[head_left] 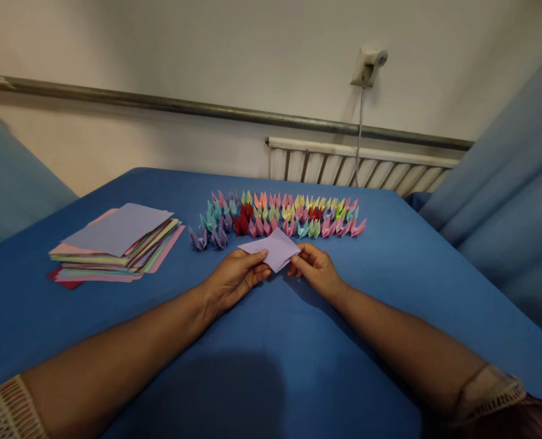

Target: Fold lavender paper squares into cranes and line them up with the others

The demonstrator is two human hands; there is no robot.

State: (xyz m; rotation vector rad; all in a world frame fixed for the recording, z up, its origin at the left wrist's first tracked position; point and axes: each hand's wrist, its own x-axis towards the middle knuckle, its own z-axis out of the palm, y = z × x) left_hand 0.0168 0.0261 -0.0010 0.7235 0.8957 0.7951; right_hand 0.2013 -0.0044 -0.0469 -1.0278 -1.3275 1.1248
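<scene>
A folded sheet of lilac origami paper (277, 249) is held between my two hands above the blue table, just in front of the rows of paper cranes. My left hand (239, 273) pinches its left side, thumb on top and fingers curled underneath. At the right corner, my right hand (317, 268) grips the paper between thumb and fingers. The folded piece has a pointed flap reaching left and a diamond-shaped body. Behind it stand several rows of small folded paper cranes (298, 213) in pink, red, yellow, green, teal and purple.
A stack of coloured paper squares (115, 235) lies on the left of the blue-covered table (234, 390). Beyond the far edge are a metal rail (183, 105), a radiator (316, 161) and a wall socket with a cord (366, 67). Blue curtains (513, 201) hang at the right.
</scene>
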